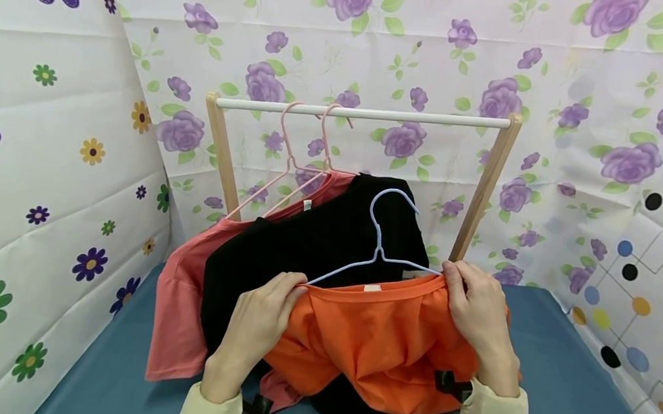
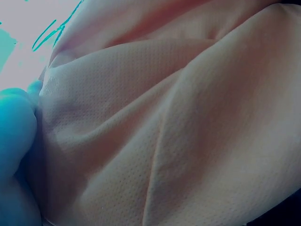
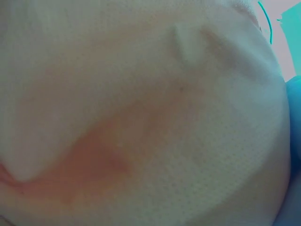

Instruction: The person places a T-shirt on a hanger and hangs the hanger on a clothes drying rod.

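Observation:
An orange shirt [image 1: 379,343] hangs between my two hands, its neckline stretched wide and a white label at the collar. A light blue clothes hanger [image 1: 379,241] sits in the neckline, its hook pointing up and its arms running to both hands. My left hand [image 1: 259,322] pinches the left of the collar by the hanger's arm. On the other side my right hand [image 1: 479,309] pinches the right of the collar. Draped cloth of the shirt fills the left wrist view [image 2: 141,117] and the right wrist view [image 3: 164,141]. The hanger's ends are hidden.
Behind stands a rack with a white rod [image 1: 422,117] and wooden legs [image 1: 487,188]. Two pink hangers [image 1: 325,134] hook over the rod, bearing a pink shirt [image 1: 184,299] and a black shirt [image 1: 304,244]. Blue cloth [image 1: 565,379] covers the table; patterned sheets surround it.

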Tool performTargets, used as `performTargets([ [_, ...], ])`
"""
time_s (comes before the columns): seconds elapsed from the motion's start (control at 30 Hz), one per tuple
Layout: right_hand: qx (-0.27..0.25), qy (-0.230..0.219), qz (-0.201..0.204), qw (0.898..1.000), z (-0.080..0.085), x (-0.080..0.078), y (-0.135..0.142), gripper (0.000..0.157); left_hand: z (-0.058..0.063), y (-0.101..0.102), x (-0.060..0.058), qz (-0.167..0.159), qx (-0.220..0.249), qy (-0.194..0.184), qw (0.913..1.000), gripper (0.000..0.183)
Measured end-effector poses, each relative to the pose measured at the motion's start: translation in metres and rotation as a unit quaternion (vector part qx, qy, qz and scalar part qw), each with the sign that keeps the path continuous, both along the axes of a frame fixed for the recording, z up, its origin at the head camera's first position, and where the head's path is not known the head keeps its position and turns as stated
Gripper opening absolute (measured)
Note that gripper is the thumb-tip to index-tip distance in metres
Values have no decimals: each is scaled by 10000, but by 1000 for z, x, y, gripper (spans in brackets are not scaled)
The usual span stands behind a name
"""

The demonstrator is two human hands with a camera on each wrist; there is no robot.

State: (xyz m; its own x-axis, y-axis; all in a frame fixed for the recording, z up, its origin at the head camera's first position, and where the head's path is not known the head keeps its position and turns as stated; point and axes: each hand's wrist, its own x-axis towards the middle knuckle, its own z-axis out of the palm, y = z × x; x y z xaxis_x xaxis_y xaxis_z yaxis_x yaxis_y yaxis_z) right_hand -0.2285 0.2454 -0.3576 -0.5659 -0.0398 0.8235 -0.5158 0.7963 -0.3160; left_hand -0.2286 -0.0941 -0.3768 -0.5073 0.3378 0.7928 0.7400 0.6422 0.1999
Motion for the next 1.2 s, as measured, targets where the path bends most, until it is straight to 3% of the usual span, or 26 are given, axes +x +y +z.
performTargets([
  [0.33, -168, 157, 41, 9997, 1, 0, 4, 35, 2, -2, 1, 10, 33, 240, 9997, 8],
  [0.53, -137, 158, 101, 9997, 0, -2, 7, 27, 2, -3, 0, 25, 18, 253, 9997, 7],
  [0.93, -36, 116, 392, 9992, -5, -3, 12, 19, 0, -3, 0, 212, -34, -87, 9997, 8],
  [1.2, -41, -15, 733, 9973, -7, -3, 14, 28, 6, -10, 3, 264, 67, 245, 9993, 9],
])
